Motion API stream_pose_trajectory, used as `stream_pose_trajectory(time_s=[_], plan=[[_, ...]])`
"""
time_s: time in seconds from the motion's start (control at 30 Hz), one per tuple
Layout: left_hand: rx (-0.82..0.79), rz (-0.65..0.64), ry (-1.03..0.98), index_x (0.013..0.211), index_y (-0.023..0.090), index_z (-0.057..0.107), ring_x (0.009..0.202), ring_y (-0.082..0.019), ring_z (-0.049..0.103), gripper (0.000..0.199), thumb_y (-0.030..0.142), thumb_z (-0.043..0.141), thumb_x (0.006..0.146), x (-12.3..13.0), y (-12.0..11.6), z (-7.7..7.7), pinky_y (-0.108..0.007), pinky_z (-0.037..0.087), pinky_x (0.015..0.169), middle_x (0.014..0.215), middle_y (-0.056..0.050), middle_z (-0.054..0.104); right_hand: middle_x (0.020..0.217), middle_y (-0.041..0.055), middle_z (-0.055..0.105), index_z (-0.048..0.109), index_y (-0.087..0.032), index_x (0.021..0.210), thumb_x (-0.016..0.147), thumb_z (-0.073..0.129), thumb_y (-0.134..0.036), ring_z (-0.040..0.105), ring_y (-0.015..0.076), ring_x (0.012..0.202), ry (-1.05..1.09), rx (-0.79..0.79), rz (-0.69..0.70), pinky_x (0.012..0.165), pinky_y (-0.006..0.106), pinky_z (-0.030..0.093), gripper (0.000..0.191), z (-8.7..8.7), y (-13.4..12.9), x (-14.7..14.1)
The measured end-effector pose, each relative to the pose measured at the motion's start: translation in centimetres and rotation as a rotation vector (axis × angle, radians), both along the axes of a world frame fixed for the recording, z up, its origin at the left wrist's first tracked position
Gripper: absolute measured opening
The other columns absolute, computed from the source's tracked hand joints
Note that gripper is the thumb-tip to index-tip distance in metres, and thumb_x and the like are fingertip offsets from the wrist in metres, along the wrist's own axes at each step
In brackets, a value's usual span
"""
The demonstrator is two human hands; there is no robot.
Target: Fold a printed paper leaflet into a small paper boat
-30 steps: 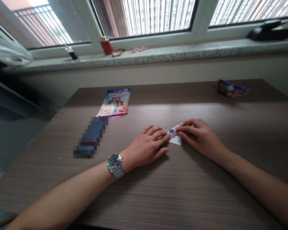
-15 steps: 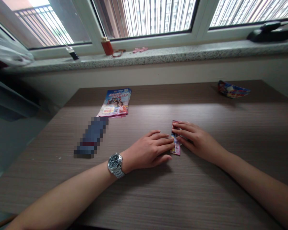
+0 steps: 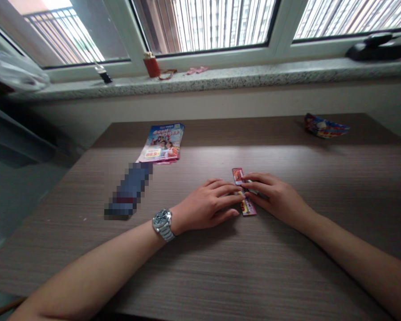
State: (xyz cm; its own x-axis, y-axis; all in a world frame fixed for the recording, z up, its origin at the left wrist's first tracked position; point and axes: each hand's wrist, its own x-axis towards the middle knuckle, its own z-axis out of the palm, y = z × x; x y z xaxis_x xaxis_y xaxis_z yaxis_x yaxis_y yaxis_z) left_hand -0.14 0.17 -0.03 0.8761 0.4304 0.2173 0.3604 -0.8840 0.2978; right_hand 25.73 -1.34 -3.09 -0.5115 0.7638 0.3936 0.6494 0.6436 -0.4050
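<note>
A narrow folded flyer (image 3: 249, 209), printed in pink, red and yellow, lies on the wooden table in front of me, slightly slanted. My left hand (image 3: 217, 201), with a metal watch (image 3: 162, 221) on its wrist, lies palm down with fingers stretched out, its fingertips touching the flyer's left edge and middle. From the right, my right hand (image 3: 270, 194) reaches over, fingers apart and their tips resting on the flyer's right side. The fingers cover the middle of the flyer. A pale bit of paper shows under the right fingers.
A stack of printed flyers (image 3: 163, 145) lies at the back left. In front of it is a dark, pixelated flat object (image 3: 128, 191). A folded paper piece (image 3: 325, 126) stands at the back right. On the stone windowsill (image 3: 247, 78) sit a red container (image 3: 151, 66) and a black device (image 3: 381, 48).
The folded flyer has turned a little: its far end has shifted left and its near end right. Both hands remain on it, with small finger movements.
</note>
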Motion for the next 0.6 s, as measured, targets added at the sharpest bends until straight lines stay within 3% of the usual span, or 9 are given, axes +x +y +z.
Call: stream_pose_trajectory(time_s=[0.17, 0.43, 0.6], plan=[[0.015, 0.131, 0.02, 0.153, 0.025, 0.037, 0.147, -0.024, 0.036, 0.051, 0.039, 0.042, 0.104, -0.5, 1.3, -0.3, -0.046, 0.029, 0.121, 0.158, -0.008, 0.04, 0.123, 0.0107, 0.069, 0.069, -0.026, 0.119, 0.097, 0.059, -0.029, 0.065, 0.026, 0.112, 0.0, 0.025, 0.008, 0.096, 0.046, 0.054, 0.025, 0.3, -0.1, -0.8], [-0.026, 0.157, 0.115, 0.154, 0.027, 0.035, 0.148, -0.021, 0.034, 0.049, 0.038, 0.035, 0.106, -0.6, 1.5, -1.0, -0.045, 0.023, 0.123, 0.159, -0.004, 0.039, 0.121, 0.0103, 0.07, 0.069, -0.026, 0.115, 0.095, 0.06, -0.028, 0.064, 0.0268, 0.11, 0.002, 0.033, -0.003, 0.095, 0.046, 0.052, 0.021, 0.6, -0.1, -1.4], [-0.03, 0.15, 0.093, 0.153, 0.027, 0.037, 0.147, -0.02, 0.036, 0.048, 0.033, 0.037, 0.105, -0.6, 1.6, -1.1, -0.045, 0.023, 0.124, 0.159, -0.004, 0.039, 0.095, 0.0085, 0.07, 0.069, -0.022, 0.094, 0.094, 0.061, -0.027, 0.064, 0.023, 0.089, 0.005, -0.035, -0.018, 0.08, 0.037, 0.052, 0.01, 1.1, 0.6, -1.7]])
